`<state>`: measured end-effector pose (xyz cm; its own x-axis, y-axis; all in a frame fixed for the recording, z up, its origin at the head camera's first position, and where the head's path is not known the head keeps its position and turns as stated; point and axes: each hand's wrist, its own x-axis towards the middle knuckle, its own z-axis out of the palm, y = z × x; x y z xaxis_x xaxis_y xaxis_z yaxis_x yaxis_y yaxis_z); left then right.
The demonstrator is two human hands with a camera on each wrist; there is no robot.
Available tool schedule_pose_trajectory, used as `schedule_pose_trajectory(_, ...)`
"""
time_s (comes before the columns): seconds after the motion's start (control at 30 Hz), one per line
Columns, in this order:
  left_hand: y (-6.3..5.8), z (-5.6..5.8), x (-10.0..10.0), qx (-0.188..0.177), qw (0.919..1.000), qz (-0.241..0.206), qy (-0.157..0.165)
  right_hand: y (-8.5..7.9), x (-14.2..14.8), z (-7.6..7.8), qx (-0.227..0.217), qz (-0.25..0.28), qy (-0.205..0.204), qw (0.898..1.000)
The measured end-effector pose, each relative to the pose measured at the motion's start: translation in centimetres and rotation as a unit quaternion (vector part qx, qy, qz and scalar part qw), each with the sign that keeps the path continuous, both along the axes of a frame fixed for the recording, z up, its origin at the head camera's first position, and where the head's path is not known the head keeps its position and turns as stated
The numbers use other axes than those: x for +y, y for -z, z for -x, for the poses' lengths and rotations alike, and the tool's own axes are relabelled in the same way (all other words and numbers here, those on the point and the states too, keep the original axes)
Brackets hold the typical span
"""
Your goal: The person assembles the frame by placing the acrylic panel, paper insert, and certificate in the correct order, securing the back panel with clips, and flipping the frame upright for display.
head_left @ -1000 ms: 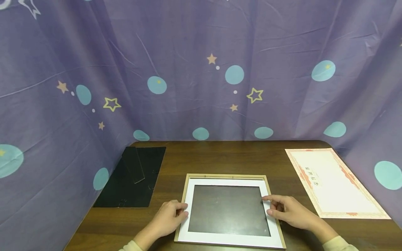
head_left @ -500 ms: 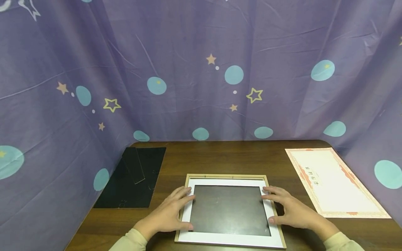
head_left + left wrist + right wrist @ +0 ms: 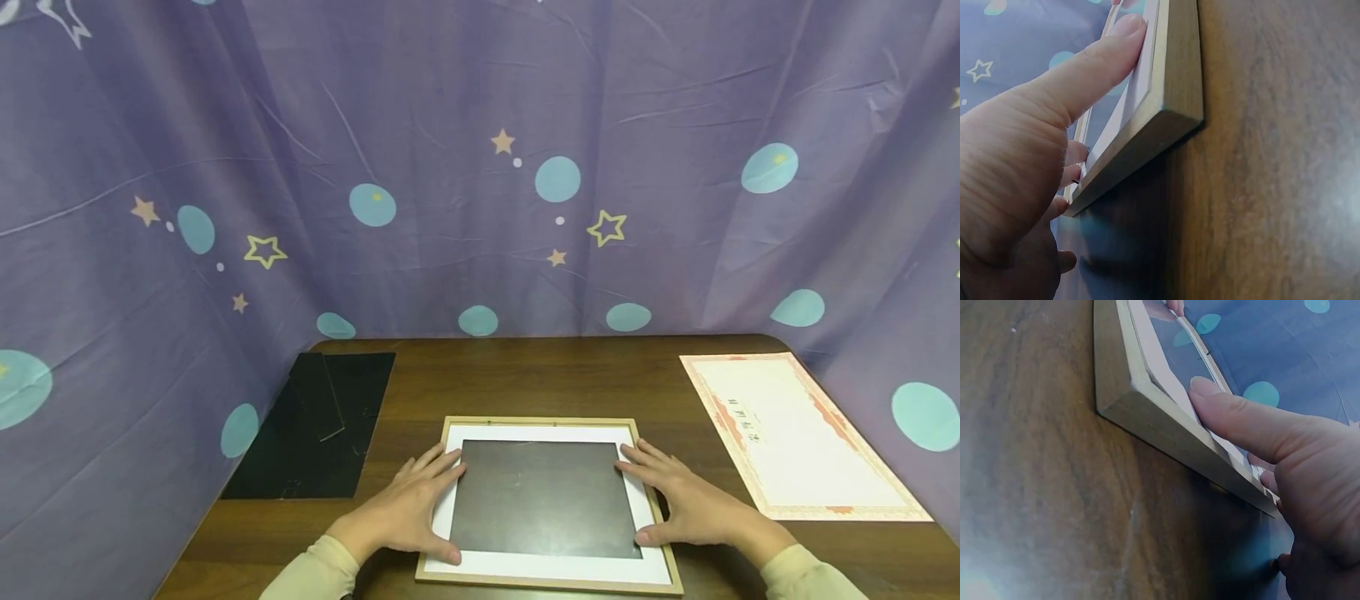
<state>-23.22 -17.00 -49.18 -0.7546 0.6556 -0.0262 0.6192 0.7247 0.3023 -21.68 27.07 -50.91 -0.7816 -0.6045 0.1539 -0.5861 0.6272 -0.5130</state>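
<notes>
A light wooden picture frame (image 3: 540,421) lies on the table in the head view, with a white mat (image 3: 547,567) inside it around a dark, glossy middle (image 3: 547,500). My left hand (image 3: 408,508) rests on the mat's left side, fingers spread and fairly straight, thumb near the front corner. On the opposite side, my right hand (image 3: 693,504) lies likewise, fingertips at the edge of the mat's opening. In the left wrist view the left thumb (image 3: 1110,56) reaches over the wood onto the white border. The right wrist view shows the right thumb (image 3: 1235,419) on the mat.
A black backing board (image 3: 307,442) with a fold-out stand lies on the table at the left. To the right is a white certificate sheet (image 3: 817,442) with a red and gold border. A purple curtain (image 3: 465,250) hangs around the brown table (image 3: 540,375).
Both hands have spread their fingers over the sides of the mat. The mat has shifted slightly toward the far edge, and the dark gap there has closed. The frame has stayed in place.
</notes>
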Motion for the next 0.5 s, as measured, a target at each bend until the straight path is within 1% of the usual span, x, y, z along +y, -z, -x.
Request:
schedule_pose_trajectory(0.2, 0.16, 0.09, 0.10, -0.013, 0.9999, 0.000, -0.008, -0.10, 0.00, 0.15, -0.006, -0.011, 0.009, 1.000)
schedule_pose_trajectory(0.33, 0.08, -0.01, 0.21, -0.018, 0.9998, -0.001, -0.011, 0.01, -0.11, 0.19, -0.011, -0.008, 0.013, 1.000)
schedule_pose_trajectory(0.5, 0.07, -0.14, 0.35, -0.010, 0.9999, -0.007, -0.001, 0.20, -0.16, 0.32, -0.013, -0.008, 0.015, 1.000)
